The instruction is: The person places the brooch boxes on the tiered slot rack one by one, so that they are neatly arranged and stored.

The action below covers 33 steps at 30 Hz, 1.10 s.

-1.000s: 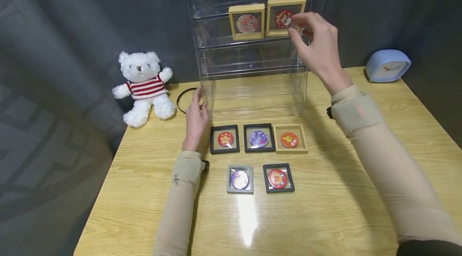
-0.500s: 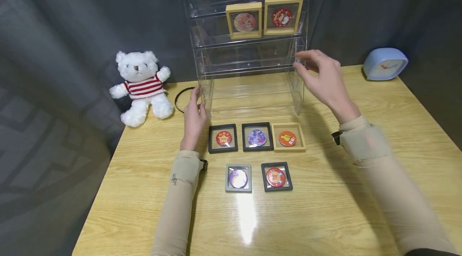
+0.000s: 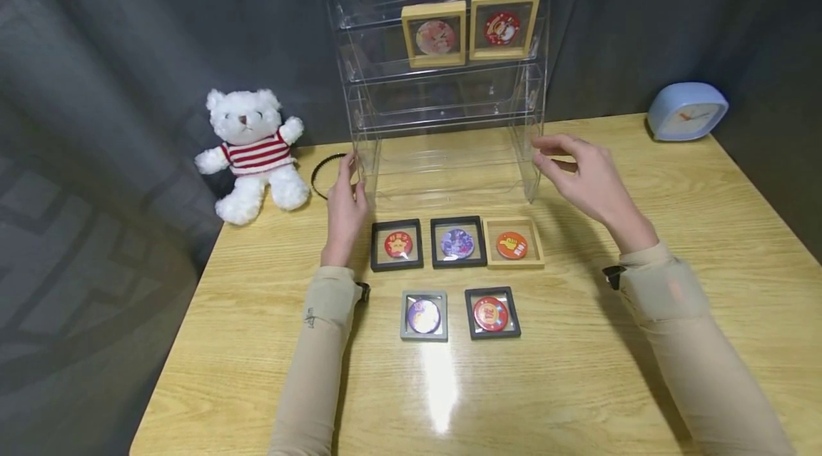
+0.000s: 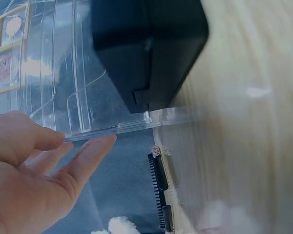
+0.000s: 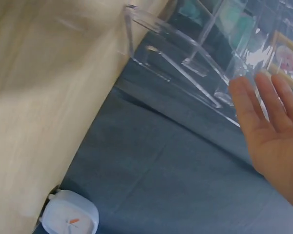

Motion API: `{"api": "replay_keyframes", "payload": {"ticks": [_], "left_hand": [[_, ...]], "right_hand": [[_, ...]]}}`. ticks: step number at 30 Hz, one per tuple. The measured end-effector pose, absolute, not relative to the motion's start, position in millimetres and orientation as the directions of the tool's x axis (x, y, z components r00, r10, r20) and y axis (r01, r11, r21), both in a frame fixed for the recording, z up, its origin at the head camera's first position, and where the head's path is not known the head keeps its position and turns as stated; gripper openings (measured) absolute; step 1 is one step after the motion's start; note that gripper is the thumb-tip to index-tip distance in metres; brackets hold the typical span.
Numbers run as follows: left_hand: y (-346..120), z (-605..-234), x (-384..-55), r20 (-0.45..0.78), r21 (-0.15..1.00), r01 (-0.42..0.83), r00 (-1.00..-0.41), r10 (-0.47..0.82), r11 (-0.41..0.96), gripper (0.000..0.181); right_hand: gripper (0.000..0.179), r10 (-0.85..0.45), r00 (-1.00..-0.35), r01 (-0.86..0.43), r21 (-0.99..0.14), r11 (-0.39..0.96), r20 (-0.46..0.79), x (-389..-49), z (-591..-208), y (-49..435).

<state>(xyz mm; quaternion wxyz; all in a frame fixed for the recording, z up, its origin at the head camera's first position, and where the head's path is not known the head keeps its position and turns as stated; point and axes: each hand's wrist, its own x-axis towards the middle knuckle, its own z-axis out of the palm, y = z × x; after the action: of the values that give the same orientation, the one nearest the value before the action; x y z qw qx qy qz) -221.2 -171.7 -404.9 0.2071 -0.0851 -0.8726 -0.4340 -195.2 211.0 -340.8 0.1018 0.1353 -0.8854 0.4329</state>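
Note:
A clear tiered display stand [image 3: 443,120] stands at the back of the table. My left hand [image 3: 344,217] grips the front edge of its left side panel, thumb and fingers [image 4: 95,156] meeting at that edge in the left wrist view. Beside the stand's right side is my right hand [image 3: 587,178], holding nothing, its fingers extended near the panel in the right wrist view. On an upper tier, two light wooden frames lean side by side, one with a pink badge [image 3: 435,37], the other with a red badge [image 3: 502,28].
Before the stand lie a black frame [image 3: 397,267], another black frame [image 3: 459,263] and a wooden frame [image 3: 515,264]. Nearer are a grey frame [image 3: 424,337] and a black frame [image 3: 495,334]. A white teddy bear [image 3: 247,156], black toothed ring [image 3: 315,174] and blue clock [image 3: 687,112] flank the stand.
My right hand has left the red badge's frame on the upper tier and moved down along the stand's right side. My left hand stays at the left panel.

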Motion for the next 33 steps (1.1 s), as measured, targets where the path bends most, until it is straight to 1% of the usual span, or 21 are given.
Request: {"api": "replay_keyframes", "payload": {"ticks": [5,12,21,25,33], "left_hand": [[-171.9,-404.7,-221.4,0.434,0.72,0.325,-0.9,-0.032,0.613,0.056],[-172.8,-405.5,-222.0,0.428,0.725,0.32,-0.903,-0.034,0.61,0.058],[-172.0,-406.4,-222.5,0.416,0.737,0.312,-0.909,-0.038,0.6,0.061],[-171.6,-406.9,-223.0,0.43,0.73,0.321,-0.902,-0.041,0.603,0.061],[-172.1,-408.1,-222.9,0.421,0.734,0.312,-0.906,-0.043,0.603,0.061]], "right_hand": [[0.041,-0.192,-0.946,-0.322,-0.732,0.6,0.259,-189.2,-351.7,215.4],[0.038,-0.271,-0.935,-0.35,-0.716,0.604,0.228,-184.9,-370.8,218.6],[0.042,-0.356,-0.919,-0.368,-0.697,0.615,0.17,-182.8,-381.3,219.1],[0.049,-0.388,-0.914,-0.348,-0.715,0.606,0.116,-182.0,-380.8,219.1],[0.075,-0.494,-0.868,-0.407,-0.643,0.649,0.05,-180.5,-385.2,221.6]]}}
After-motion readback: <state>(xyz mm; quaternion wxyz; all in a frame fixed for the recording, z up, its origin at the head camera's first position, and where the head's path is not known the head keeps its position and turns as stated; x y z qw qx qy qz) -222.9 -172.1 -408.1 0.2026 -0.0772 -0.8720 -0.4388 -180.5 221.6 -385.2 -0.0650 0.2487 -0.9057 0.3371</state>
